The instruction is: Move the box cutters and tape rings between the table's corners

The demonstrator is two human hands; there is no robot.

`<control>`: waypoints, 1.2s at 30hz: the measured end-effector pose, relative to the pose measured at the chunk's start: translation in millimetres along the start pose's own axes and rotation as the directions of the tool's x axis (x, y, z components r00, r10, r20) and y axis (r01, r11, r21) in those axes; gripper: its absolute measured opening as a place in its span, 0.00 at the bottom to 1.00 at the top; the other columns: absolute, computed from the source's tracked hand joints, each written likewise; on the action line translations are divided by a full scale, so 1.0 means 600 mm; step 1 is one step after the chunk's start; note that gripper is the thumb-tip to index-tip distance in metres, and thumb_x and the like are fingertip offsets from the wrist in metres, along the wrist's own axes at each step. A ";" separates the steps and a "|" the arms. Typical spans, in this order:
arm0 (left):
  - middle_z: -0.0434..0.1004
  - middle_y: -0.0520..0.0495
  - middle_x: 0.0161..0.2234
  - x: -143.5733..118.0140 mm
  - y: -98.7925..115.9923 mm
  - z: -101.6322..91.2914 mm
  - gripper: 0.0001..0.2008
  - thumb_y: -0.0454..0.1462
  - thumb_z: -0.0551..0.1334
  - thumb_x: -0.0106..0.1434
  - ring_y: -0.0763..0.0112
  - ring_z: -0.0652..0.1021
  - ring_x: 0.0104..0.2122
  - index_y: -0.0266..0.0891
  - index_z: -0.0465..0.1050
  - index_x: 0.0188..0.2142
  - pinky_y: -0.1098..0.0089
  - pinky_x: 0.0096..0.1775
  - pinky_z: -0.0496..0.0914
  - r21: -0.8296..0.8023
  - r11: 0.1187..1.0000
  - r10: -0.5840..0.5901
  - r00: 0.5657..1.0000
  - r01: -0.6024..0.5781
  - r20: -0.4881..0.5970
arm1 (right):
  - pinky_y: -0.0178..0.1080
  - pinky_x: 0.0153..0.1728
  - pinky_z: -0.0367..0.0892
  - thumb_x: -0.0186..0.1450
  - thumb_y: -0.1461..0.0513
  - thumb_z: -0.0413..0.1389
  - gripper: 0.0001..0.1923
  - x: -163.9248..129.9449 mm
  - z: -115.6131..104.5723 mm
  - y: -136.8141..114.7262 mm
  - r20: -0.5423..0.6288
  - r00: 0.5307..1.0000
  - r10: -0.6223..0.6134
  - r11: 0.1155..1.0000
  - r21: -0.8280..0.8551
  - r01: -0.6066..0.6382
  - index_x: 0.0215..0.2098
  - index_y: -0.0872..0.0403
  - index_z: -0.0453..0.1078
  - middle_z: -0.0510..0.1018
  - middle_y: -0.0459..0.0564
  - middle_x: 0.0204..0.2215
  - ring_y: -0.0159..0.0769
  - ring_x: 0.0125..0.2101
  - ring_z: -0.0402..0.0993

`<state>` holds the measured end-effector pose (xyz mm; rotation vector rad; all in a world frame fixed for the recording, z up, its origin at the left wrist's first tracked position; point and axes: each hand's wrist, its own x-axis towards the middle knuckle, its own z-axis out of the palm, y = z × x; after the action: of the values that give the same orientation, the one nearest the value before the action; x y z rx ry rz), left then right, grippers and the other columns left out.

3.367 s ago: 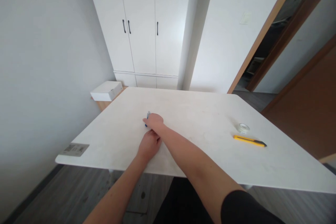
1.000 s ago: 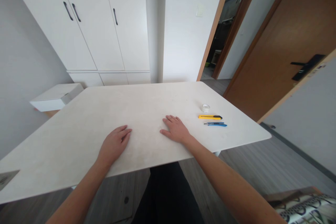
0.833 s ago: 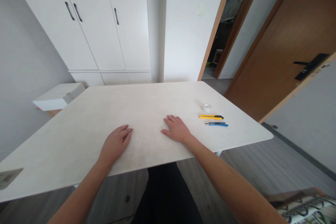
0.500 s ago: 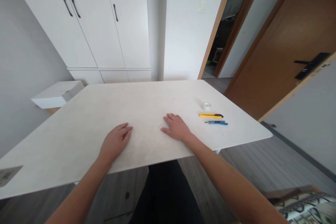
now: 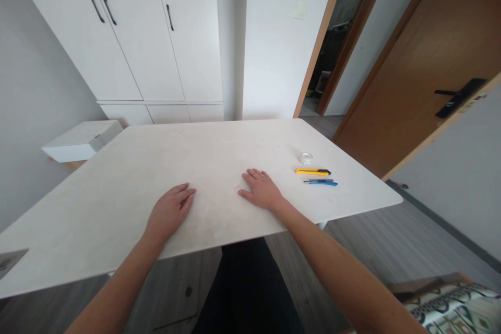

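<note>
Resting on the desk (image 5: 211, 151): right hand (image 5: 261, 189), palm down, fingers slightly spread and thumb out to the side, gripping nothing.
Left hand (image 5: 171, 210): on the desk well apart from the right one, fingers loosely together and a little bent, nothing visible in its hold.
Blue cutter (image 5: 324, 182): lying near the right hand, on its outer side, not touching it.
Yellow cutter (image 5: 309, 171): just beyond the blue one, roughly parallel, dark end to the right.
Tape roll (image 5: 306, 158): flat, just behind the yellow cutter.
White box (image 5: 80, 138): past the desk's far left corner.
</note>
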<state>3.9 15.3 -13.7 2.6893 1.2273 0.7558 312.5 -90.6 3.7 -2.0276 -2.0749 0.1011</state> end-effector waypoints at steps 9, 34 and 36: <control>0.78 0.43 0.53 0.001 -0.001 0.001 0.23 0.49 0.50 0.69 0.58 0.78 0.53 0.42 0.81 0.46 0.57 0.58 0.70 -0.004 1.000 0.002 1.000 -0.002 -0.001 | 0.53 0.66 0.44 0.70 0.40 0.45 0.38 0.000 0.000 0.000 0.000 1.000 -0.004 1.000 -0.002 0.004 0.68 0.55 0.60 0.58 0.60 0.69 0.50 0.68 0.51; 0.78 0.45 0.54 0.002 0.000 -0.002 0.23 0.50 0.50 0.68 0.59 0.78 0.53 0.44 0.82 0.45 0.58 0.59 0.69 -0.025 0.999 -0.020 1.000 0.020 0.011 | 0.51 0.66 0.47 0.72 0.46 0.47 0.31 -0.006 -0.004 -0.001 -0.038 0.999 -0.002 1.000 0.028 0.003 0.65 0.54 0.64 0.63 0.59 0.67 0.46 0.67 0.55; 0.78 0.44 0.54 0.002 -0.003 0.000 0.24 0.50 0.50 0.68 0.59 0.77 0.54 0.43 0.81 0.45 0.59 0.60 0.68 -0.027 1.000 -0.013 1.000 0.013 0.016 | 0.50 0.66 0.49 0.72 0.50 0.48 0.26 -0.015 -0.007 0.003 -0.052 0.999 -0.009 0.998 0.059 0.012 0.63 0.54 0.66 0.66 0.58 0.65 0.45 0.66 0.58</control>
<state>3.2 17.2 -13.6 2.6576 1.2205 0.7425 315.4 -100.1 6.1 -1.9636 -2.0265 0.1057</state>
